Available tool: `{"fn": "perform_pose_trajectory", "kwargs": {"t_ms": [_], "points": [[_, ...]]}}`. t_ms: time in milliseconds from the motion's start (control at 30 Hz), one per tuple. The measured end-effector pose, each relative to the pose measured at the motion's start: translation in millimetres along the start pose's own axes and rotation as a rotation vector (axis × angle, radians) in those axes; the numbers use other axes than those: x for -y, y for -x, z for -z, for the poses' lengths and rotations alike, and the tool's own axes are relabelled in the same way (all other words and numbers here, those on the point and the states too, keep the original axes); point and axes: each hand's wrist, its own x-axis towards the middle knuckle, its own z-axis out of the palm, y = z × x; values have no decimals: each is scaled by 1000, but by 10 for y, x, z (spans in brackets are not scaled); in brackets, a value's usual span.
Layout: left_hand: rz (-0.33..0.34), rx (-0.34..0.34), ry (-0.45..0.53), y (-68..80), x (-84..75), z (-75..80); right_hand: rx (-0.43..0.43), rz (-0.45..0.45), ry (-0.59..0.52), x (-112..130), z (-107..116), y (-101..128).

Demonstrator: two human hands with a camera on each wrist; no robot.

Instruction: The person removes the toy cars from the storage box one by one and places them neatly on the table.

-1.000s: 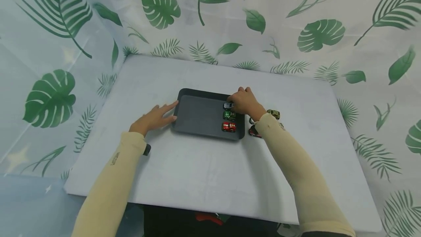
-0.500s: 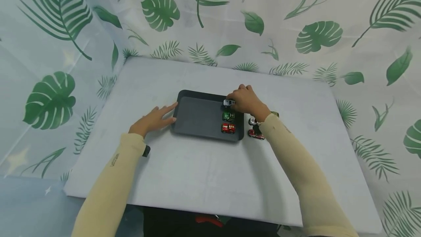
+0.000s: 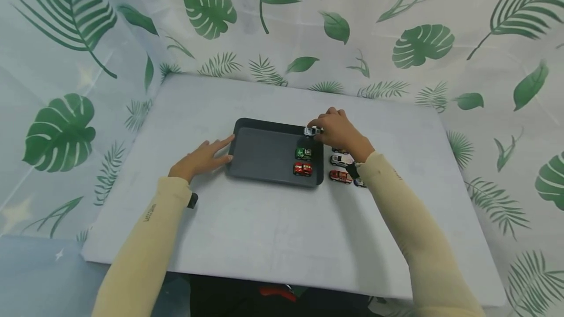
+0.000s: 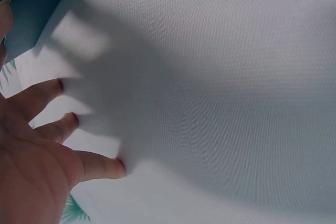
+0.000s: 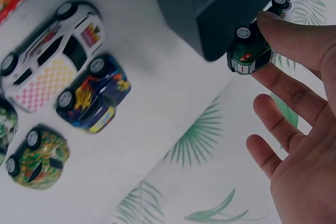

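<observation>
My right hand [image 3: 337, 128] pinches a small toy car [image 3: 312, 131] between thumb and forefinger, above the far right corner of the dark grey tray [image 3: 260, 153]. In the right wrist view this toy car [image 5: 249, 51] shows a dark green end and black wheels, close to the tray's outer wall; its other end is white. A green toy car [image 3: 303, 153] and a red toy car [image 3: 302, 169] stand in the tray along its right side. My left hand [image 3: 198, 160] has its fingers spread, fingertips at the tray's left rim.
Right of the tray, on the white table [image 3: 264, 229], stand several more toy cars, among them a white car [image 5: 55, 56], a dark blue patterned car [image 5: 94, 93] and a camouflage car [image 5: 39, 156]. A red car [image 3: 340, 176] is nearest the front. A leaf-print cloth [image 3: 282, 28] hangs behind.
My right hand has raised the toy car from its place behind the green car and carried it back and right. More cars beside the tray now show. The left hand stays at the rim.
</observation>
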Motion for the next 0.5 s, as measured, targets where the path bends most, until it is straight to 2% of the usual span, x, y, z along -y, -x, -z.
{"fn": "perform_pose_trajectory", "kwargs": {"t_ms": [200,500], "points": [[9,2,-6,-23,-4,-17,-3,-39,-30,-87,42,130],[-16,1,7,58,-55,9,-21,-81,-75,-286,37,345]]}}
